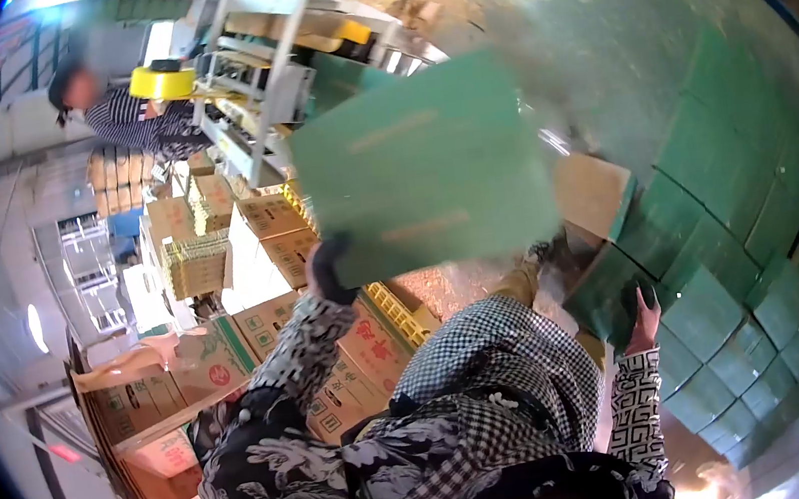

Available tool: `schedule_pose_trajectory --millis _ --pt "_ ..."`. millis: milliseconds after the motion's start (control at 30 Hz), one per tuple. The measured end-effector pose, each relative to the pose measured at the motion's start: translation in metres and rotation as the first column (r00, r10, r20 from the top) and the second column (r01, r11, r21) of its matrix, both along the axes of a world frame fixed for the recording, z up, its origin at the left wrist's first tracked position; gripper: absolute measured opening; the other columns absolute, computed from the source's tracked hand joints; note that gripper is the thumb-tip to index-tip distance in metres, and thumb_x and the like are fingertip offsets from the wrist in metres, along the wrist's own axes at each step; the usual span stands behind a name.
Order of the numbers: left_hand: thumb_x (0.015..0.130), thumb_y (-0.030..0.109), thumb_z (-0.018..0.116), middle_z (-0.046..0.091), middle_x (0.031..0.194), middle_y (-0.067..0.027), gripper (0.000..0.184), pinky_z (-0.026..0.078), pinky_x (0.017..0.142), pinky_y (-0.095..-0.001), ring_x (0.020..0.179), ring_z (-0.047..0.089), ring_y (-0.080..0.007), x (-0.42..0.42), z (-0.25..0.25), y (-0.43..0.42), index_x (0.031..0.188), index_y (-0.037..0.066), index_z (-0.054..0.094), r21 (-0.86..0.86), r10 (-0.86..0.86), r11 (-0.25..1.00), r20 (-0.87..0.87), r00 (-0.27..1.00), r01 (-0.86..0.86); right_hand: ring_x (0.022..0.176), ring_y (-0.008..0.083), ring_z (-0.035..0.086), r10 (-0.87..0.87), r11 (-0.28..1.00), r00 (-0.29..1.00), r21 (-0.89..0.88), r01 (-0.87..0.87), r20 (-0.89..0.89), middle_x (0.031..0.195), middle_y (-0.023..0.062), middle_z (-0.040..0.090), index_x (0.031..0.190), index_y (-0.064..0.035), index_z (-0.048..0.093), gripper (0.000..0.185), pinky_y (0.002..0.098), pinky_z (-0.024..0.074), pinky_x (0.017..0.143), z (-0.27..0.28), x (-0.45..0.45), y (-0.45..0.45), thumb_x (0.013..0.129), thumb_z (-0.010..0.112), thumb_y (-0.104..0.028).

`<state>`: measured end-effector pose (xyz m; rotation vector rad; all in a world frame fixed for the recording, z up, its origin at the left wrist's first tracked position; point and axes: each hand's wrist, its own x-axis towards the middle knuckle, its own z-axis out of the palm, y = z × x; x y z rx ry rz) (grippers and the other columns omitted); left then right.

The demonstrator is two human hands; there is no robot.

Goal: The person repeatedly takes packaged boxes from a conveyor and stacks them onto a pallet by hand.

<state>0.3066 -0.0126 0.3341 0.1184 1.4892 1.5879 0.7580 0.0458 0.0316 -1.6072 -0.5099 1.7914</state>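
My left hand [329,267], in a dark glove, grips the near left edge of a large green carton [424,170]. The carton is held up in front of me and a little blurred; two pale streaks cross its broad face. On my right, my right hand [636,312], also dark-gloved, lies against a green carton [609,287] at the near side of a stack. Its fingers look laid along the surface, partly lost in the dark glove.
Many green cartons [710,309] are stacked at right. Brown printed cartons [364,360] and a yellow crate [396,316] stand at left. Behind them are a white metal rack [276,74] and another person [135,118] in a striped top. Concrete floor [583,33] stretches beyond.
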Motion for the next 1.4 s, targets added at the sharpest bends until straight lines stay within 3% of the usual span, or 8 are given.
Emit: schedule_pose_trajectory --millis 300,433,567,733,867,933,1267,1400 --pt "0.076 0.052 0.05 0.046 0.124 -0.0075 0.064 0.043 0.088 -0.0431 0.11 0.047 -0.0284 -0.085 0.108 -0.046 0.127 0.014 0.041 0.289 0.673 0.706 0.012 0.74 -0.647 0.079 0.0141 0.06 0.171 0.983 0.975 0.095 -0.159 -0.145 0.093 0.0062 0.061 0.11 0.0006 0.055 0.027 0.0247 0.0494 0.069 0.101 -0.163 0.06 0.086 0.055 -0.012" --pt "0.079 0.049 0.055 0.061 0.096 -0.0063 0.05 0.046 0.081 -0.0418 0.092 0.056 -0.0256 -0.19 0.058 -0.029 0.11 0.011 0.056 0.282 0.666 0.696 0.091 0.74 -0.661 0.083 0.0131 0.059 0.182 0.976 0.98 0.135 -0.17 -0.086 0.095 0.0058 0.06 0.11 0.0001 0.055 0.027 0.022 0.0478 0.07 0.135 -0.192 0.078 0.086 0.054 -0.012" --pt "0.081 0.029 0.062 0.061 0.075 -0.0099 0.03 0.051 0.065 -0.0266 0.068 0.061 -0.0184 -0.198 0.05 0.025 0.089 0.0 0.06 -0.184 0.115 0.96 -0.427 0.897 -0.211 0.108 0.0195 0.048 0.045 0.961 0.988 0.278 -0.003 -0.146 0.12 0.0117 0.047 0.12 0.0047 0.043 0.039 0.0273 0.0415 0.091 0.185 -0.257 0.119 0.083 0.054 0.0" --pt "0.083 0.039 0.057 0.059 0.07 -0.0069 0.038 0.049 0.056 -0.0279 0.06 0.059 -0.0179 -0.186 -0.022 0.006 0.092 0.002 0.058 -0.387 0.183 0.884 -0.227 0.957 -0.261 0.123 0.0347 0.033 0.173 0.582 0.758 0.556 -0.594 0.629 0.128 0.0237 0.039 0.126 0.0015 0.039 0.067 0.0391 0.0264 0.102 0.192 -0.328 0.183 0.074 0.067 -0.031" --pt "0.079 0.051 0.056 0.057 0.088 -0.0072 0.046 0.047 0.063 -0.0363 0.077 0.057 -0.0244 -0.195 -0.06 0.005 0.099 0.01 0.054 -0.281 0.218 0.944 0.135 0.967 -0.174 0.108 0.033 0.049 0.794 0.355 0.396 0.177 -0.918 0.462 0.119 0.0231 0.046 0.128 0.0012 0.035 0.076 0.0358 0.0383 0.093 0.27 -0.323 0.202 0.073 0.067 -0.041" --pt "0.078 0.053 0.055 0.055 0.099 -0.0081 0.049 0.047 0.07 -0.0412 0.083 0.056 -0.0263 -0.18 -0.065 0.034 0.105 0.011 0.053 -0.309 0.288 0.922 0.15 0.946 -0.232 0.103 0.0338 0.052 0.653 0.337 0.403 0.231 -0.913 0.641 0.112 0.0256 0.049 0.127 0.0059 0.03 0.09 0.0356 0.0414 0.089 0.267 -0.295 0.178 0.066 0.071 -0.045" --pt "0.078 0.043 0.06 0.051 0.12 -0.0072 0.055 0.033 0.093 -0.052 0.108 0.046 -0.0328 -0.095 -0.046 0.093 0.122 0.012 0.047 -0.199 0.096 0.98 0.365 0.926 -0.023 0.1 0.0384 0.052 0.772 0.55 0.522 0.03 -0.835 0.362 0.111 0.03 0.048 0.13 0.0057 0.026 0.105 0.0384 0.0409 0.087 0.245 -0.166 0.055 0.055 0.075 -0.048" --pt "0.074 0.044 0.066 0.058 0.108 -0.0054 0.052 0.049 0.076 -0.0377 0.097 0.055 -0.0212 -0.078 -0.053 0.097 0.11 0.008 0.054 -0.243 0.253 0.947 0.169 0.953 -0.208 0.105 0.0254 0.053 0.106 0.993 0.981 -0.025 -0.111 -0.165 0.122 0.0199 0.048 0.133 -0.0018 0.029 0.076 0.0335 0.0441 0.088 0.228 -0.022 -0.022 0.071 0.072 -0.015"
